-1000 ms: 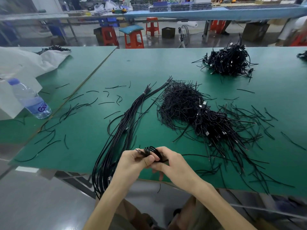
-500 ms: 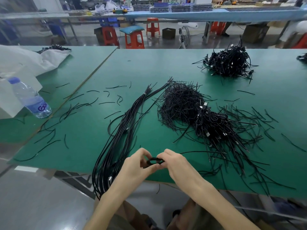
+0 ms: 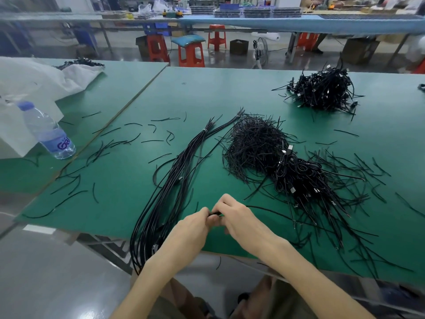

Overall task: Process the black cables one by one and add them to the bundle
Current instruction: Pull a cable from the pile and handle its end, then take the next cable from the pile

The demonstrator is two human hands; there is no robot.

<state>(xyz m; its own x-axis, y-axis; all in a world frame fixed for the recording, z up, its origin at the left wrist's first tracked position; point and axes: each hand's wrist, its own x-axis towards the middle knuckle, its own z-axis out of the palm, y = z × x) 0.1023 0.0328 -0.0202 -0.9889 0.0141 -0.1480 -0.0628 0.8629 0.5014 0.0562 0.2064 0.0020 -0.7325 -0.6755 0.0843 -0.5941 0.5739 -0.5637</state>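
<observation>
Our left hand (image 3: 193, 229) and right hand (image 3: 243, 221) meet just right of the long tied bundle (image 3: 174, 180), above the near edge of the desk (image 3: 207, 93). The fingers of both pinch one black cable (image 3: 215, 213), mostly hidden. The tangled pile (image 3: 299, 176) lies farther right of the bundle.

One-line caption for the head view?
Left hand and right hand pinch one black cable over the green table, beside the long bundle.

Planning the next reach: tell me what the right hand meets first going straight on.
The left hand: the right hand points leftward, and both pinch the short black cable between their fingertips. Past that, probably the long bundle, though depth is unclear.
</observation>
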